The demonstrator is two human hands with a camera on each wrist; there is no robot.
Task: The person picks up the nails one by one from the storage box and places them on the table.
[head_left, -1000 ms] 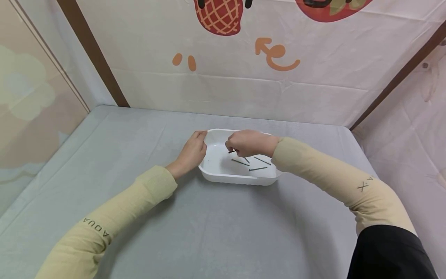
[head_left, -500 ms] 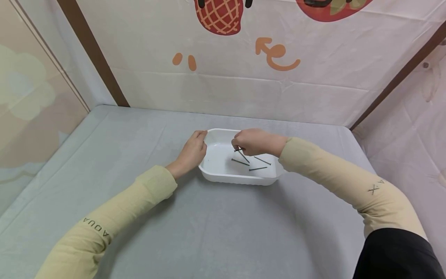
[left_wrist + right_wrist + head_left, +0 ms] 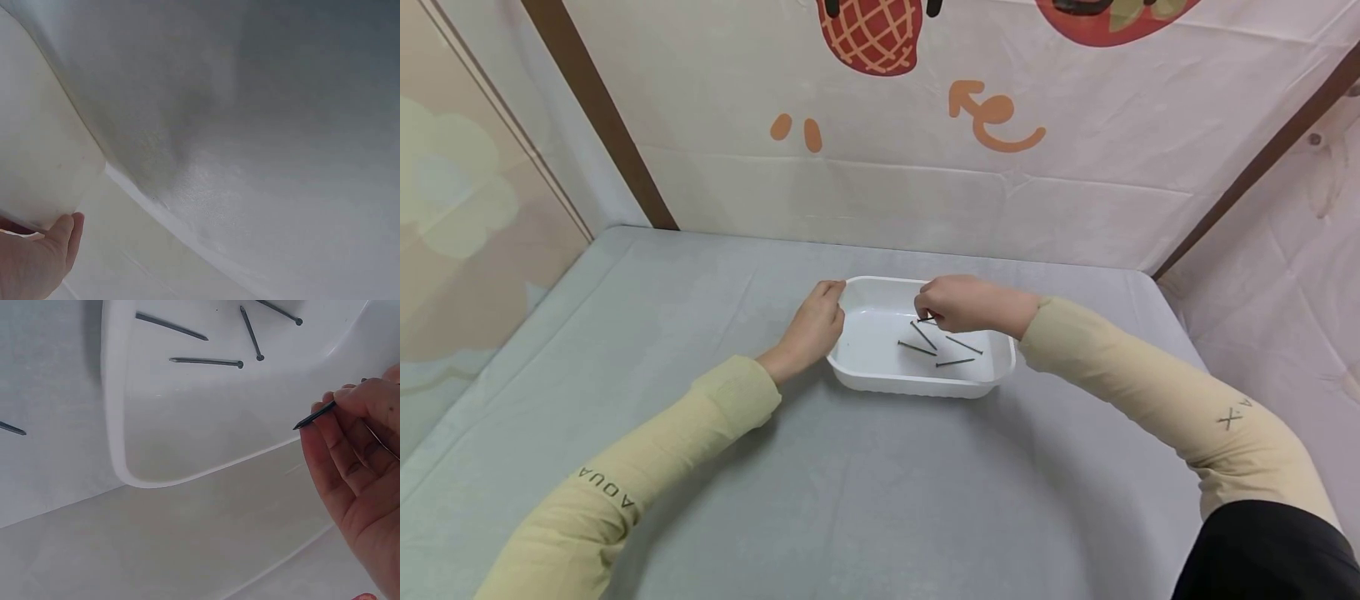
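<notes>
Pinching a dark, pointed nail [image 3: 315,415] in the right hand [image 3: 973,304], over a white tray [image 3: 917,387] containing four similar nails [image 3: 206,361], and gripping the tray with the left hand [image 3: 808,329].

In the head view, the two o'clock rim of the tray [image 3: 910,386] and most of the held nail [image 3: 315,415] are covered by the right hand [image 3: 967,302]. The left hand [image 3: 32,264] is cut off at eight o'clock in its wrist view; in the other, a loose nail [image 3: 12,429] is cut off at nine.
</notes>
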